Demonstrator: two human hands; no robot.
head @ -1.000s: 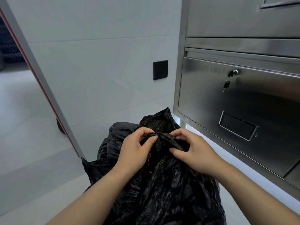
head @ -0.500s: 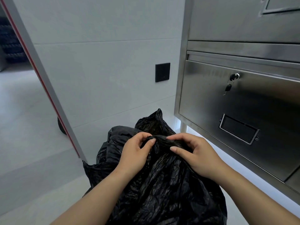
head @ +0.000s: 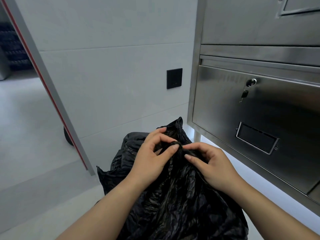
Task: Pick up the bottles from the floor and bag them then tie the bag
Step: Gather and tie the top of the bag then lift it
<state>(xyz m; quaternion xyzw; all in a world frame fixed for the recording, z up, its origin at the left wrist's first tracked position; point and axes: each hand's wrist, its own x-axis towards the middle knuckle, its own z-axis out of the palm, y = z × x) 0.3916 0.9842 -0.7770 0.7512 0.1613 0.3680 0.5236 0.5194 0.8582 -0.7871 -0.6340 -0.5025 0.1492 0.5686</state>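
A crinkled black plastic bag point(head: 181, 201) stands on the pale floor below me, bulging and gathered at the top. My left hand point(head: 152, 158) pinches a twisted strand of the bag's mouth between thumb and fingers. My right hand point(head: 211, 163) grips the other strand just to the right, fingertips almost touching the left hand's. A loose flap of the bag point(head: 176, 125) sticks up behind my hands. No bottle is visible; the bag hides its contents.
A stainless steel cabinet point(head: 259, 118) with a key point(head: 245, 94) in its lock stands close on the right. A tiled wall with a black switch plate point(head: 174, 78) is ahead. A slanted grey edge with a red strip point(head: 52, 94) runs down the left.
Both hands have come closer together at the bag's top, and the plastic between them is now twisted into a tighter bunch. The view has shifted slightly downward.
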